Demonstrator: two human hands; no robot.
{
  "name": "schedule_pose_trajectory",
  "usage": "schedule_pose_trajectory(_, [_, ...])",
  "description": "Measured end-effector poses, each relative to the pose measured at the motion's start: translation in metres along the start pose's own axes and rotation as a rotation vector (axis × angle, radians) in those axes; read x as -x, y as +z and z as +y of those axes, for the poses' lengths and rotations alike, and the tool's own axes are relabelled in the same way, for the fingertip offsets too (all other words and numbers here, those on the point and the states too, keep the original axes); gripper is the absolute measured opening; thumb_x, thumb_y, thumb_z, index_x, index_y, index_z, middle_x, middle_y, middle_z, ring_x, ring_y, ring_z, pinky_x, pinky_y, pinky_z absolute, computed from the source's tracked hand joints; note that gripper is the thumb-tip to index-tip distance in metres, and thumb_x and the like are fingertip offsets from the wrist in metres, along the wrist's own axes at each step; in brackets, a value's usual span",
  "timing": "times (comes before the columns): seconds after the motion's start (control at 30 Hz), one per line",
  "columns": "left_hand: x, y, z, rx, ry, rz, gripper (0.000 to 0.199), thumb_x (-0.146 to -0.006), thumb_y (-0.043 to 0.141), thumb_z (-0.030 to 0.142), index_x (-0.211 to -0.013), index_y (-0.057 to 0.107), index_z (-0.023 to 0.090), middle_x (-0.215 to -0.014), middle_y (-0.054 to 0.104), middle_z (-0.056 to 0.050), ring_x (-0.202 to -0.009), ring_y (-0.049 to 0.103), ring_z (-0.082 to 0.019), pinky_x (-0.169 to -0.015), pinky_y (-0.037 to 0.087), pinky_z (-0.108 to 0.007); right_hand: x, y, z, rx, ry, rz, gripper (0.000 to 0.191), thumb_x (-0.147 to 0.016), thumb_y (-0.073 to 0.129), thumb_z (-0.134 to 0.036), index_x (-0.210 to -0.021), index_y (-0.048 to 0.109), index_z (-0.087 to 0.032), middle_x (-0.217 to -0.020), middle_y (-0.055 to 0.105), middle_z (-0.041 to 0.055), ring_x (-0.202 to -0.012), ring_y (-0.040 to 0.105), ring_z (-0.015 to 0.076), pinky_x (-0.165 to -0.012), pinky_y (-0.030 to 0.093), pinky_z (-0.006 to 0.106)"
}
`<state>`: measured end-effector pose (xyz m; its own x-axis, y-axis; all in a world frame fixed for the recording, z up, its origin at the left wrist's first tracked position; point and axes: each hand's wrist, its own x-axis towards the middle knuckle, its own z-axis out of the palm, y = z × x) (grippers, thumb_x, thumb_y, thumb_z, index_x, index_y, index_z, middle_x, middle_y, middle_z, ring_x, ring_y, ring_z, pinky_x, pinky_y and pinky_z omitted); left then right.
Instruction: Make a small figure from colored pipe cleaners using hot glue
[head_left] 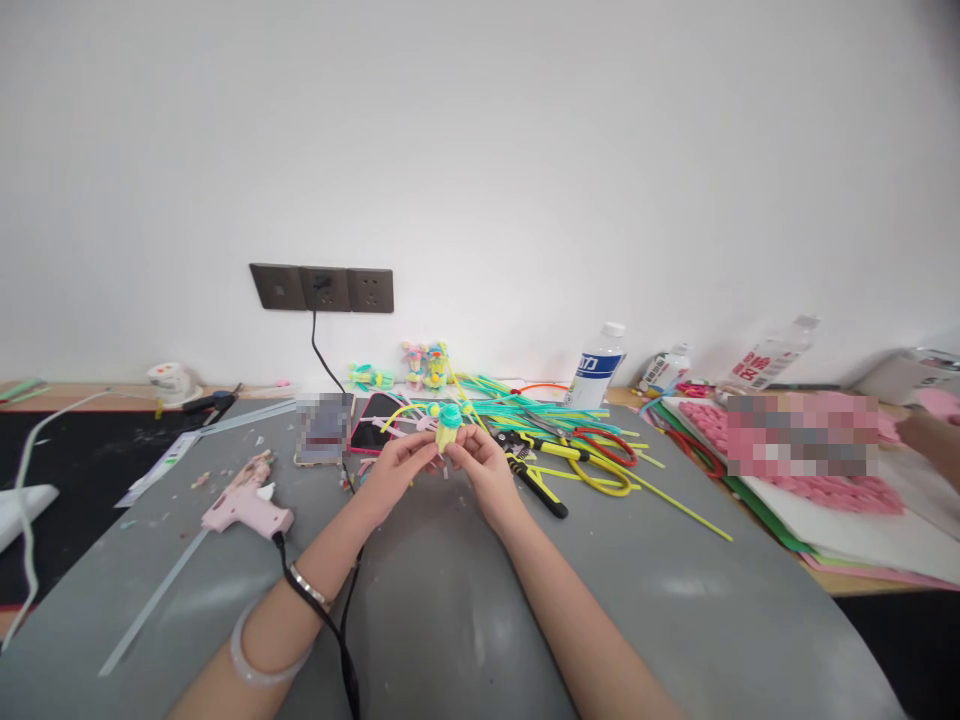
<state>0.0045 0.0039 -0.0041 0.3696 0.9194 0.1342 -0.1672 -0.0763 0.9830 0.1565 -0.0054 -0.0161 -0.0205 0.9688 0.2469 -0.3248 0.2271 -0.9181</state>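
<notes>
Both my hands meet at the middle of the grey mat, closed around a small pipe-cleaner figure (448,428) with a teal top and a pale yellow lower part. My left hand (405,468) pinches its left side, and my right hand (484,465) pinches the right. The fingertips hide part of its lower end. Just beyond my hands lie loose teal and yellow pipe cleaners (540,410). Yellow-and-black pliers (551,447) and scissors with red and yellow handles (607,450) rest to the right of my right hand.
A pink glue gun (247,508) lies left on the grey mat (465,620), its black cord running under my left forearm. Two phones (324,430) are behind it. Finished small figures (426,366) stand by the wall near a bottle (598,365). Another person's hand (930,440) is at far right.
</notes>
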Motion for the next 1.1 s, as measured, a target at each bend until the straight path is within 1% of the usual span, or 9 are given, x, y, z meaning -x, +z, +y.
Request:
schedule_pose_trajectory(0.13, [0.0002,0.0001,0.0007,-0.019,-0.016,-0.002,0.034,-0.080,0.067,0.043,-0.100,0.076,0.016,-0.086,0.073,-0.006,-0.075,0.062,-0.017,-0.073,0.049,-0.028,0.0002,0.0001,-0.0010,0.012,0.000,0.007,0.033,-0.069,0.079,-0.042,-0.074,0.054,-0.022,-0.065,0.050,-0.0054,-0.057,0.043,0.0110,-0.055,0.036,0.024])
schedule_pose_trajectory(0.27, [0.0016,0.0018,0.0054,-0.073,-0.037,-0.001,0.038,-0.077,0.069,0.045,-0.100,0.076,0.015,-0.085,0.073,-0.006,-0.074,0.061,-0.017,-0.071,0.049,-0.028,0.0009,-0.0002,-0.0023,0.036,0.002,0.007,0.032,-0.069,0.079,-0.043,-0.072,0.055,-0.021,-0.064,0.050,-0.0051,-0.057,0.043,0.0112,-0.055,0.035,0.024])
schedule_pose_trajectory(0.4, [0.0014,0.0009,0.0043,-0.130,-0.019,0.060,0.040,-0.073,0.074,0.046,-0.096,0.076,0.014,-0.079,0.072,-0.005,-0.070,0.059,-0.016,-0.068,0.048,-0.027,0.0016,0.0001,-0.0031,0.052,0.011,-0.002,0.028,-0.071,0.078,-0.043,-0.075,0.063,-0.021,-0.067,0.056,-0.0026,-0.060,0.046,0.0125,-0.056,0.037,0.025])
schedule_pose_trajectory(0.5, [-0.0002,-0.0010,-0.0003,-0.107,-0.011,0.092,0.042,-0.076,0.071,0.050,-0.094,0.076,0.013,-0.076,0.071,-0.006,-0.067,0.060,-0.016,-0.066,0.047,-0.027,0.0016,0.0001,-0.0022,0.041,0.022,0.009,0.028,-0.074,0.075,-0.046,-0.073,0.063,-0.021,-0.063,0.054,-0.0033,-0.056,0.044,0.0122,-0.057,0.037,0.026])
schedule_pose_trajectory(0.63, [-0.0008,-0.0014,-0.0025,-0.054,-0.027,0.061,0.043,-0.079,0.068,0.052,-0.097,0.074,0.014,-0.085,0.071,-0.008,-0.070,0.061,-0.016,-0.065,0.048,-0.026,0.0007,-0.0015,-0.0005,0.002,0.025,0.062,0.033,-0.075,0.072,-0.050,-0.070,0.057,-0.021,-0.057,0.047,-0.0057,-0.053,0.039,0.0110,-0.055,0.034,0.025])
schedule_pose_trajectory(0.8, [0.0007,-0.0003,0.0004,-0.092,0.000,0.048,0.039,-0.082,0.064,0.051,-0.094,0.071,0.015,-0.085,0.069,-0.006,-0.071,0.061,-0.016,-0.063,0.047,-0.025,-0.0010,-0.0040,0.0002,-0.046,0.056,0.111,0.034,-0.073,0.073,-0.052,-0.079,0.059,-0.021,-0.060,0.047,-0.0062,-0.053,0.040,0.0105,-0.055,0.035,0.025])
schedule_pose_trajectory(0.9, [0.0007,0.0003,0.0013,-0.137,0.011,0.040,0.038,-0.083,0.062,0.051,-0.090,0.069,0.014,-0.082,0.068,-0.006,-0.070,0.061,-0.016,-0.062,0.046,-0.025,-0.0017,-0.0042,0.0006,-0.058,0.081,0.114,0.037,-0.070,0.075,-0.053,-0.085,0.063,-0.021,-0.062,0.050,-0.0056,-0.053,0.041,0.0101,-0.055,0.036,0.025])
schedule_pose_trajectory(1.1, [0.0010,0.0025,0.0039,-0.174,0.017,0.004,0.038,-0.083,0.061,0.052,-0.088,0.068,0.015,-0.075,0.066,-0.004,-0.065,0.059,-0.016,-0.060,0.045,-0.026,-0.0018,-0.0031,0.0004,-0.048,0.110,0.077,0.034,-0.069,0.078,-0.050,-0.078,0.066,-0.019,-0.061,0.050,-0.0047,-0.053,0.039,0.0098,-0.055,0.035,0.025])
